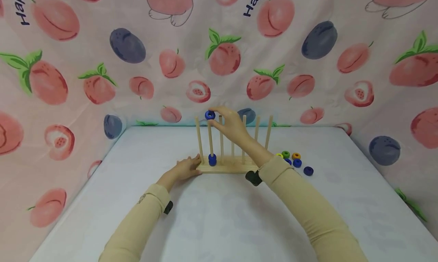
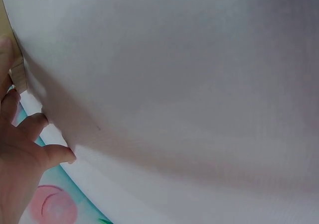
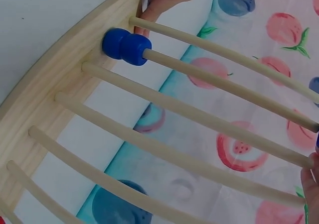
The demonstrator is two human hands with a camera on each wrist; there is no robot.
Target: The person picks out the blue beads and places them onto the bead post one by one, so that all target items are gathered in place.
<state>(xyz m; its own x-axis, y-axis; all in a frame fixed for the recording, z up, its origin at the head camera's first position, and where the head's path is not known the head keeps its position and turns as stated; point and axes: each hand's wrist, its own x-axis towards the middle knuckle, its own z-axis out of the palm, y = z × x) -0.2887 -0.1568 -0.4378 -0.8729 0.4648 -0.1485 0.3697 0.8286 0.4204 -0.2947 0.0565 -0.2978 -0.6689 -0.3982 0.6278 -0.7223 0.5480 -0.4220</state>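
Observation:
A wooden rack [image 1: 226,167] with several upright pegs stands at the middle of the white table. My right hand [image 1: 228,125] pinches a blue ring [image 1: 210,115] at the top of the second peg from the left. Two blue rings [image 1: 212,159] sit stacked at that peg's foot, also seen as blue rings [image 3: 125,46] in the right wrist view. My left hand [image 1: 186,168] rests flat against the rack's left end, its fingers [image 2: 30,127] straight on the table.
Loose rings lie right of the rack: green [image 1: 285,154], orange [image 1: 296,156], yellow [image 1: 279,155] and blue ones [image 1: 308,171]. Fruit-print cloth [image 1: 137,64] walls the table [image 1: 219,216] at the back and both sides.

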